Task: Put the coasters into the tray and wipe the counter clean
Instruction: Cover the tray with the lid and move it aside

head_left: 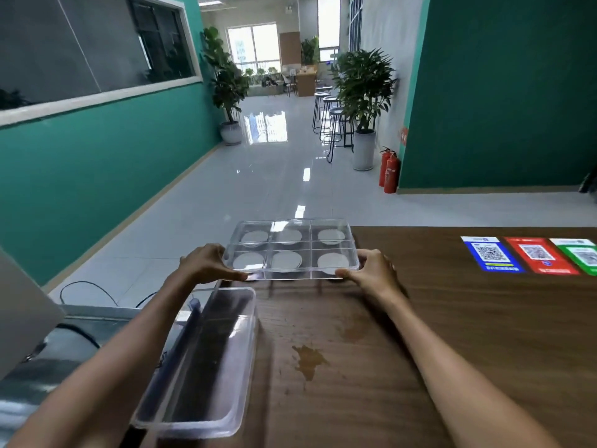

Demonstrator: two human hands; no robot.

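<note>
The person holds a clear plastic six-compartment tray (292,248) by its two short ends, above the far left corner of the dark wood-grain counter (452,318). The left hand (206,263) grips the tray's left end, thumb along the near edge; the right hand (371,270) grips the right end in the same manner. Each of the six compartments contains one round pale grey coaster (286,260), arranged in two rows of three. A brownish liquid spill (308,358) lies on the counter nearer the person, between the forearms, with a fainter patch just beyond it. A clear rectangular plastic lid (200,367) rests at the counter's left edge, below the left forearm. Three QR-code stickers (529,255), blue, red and green, sit flat at the counter's far right.
</note>
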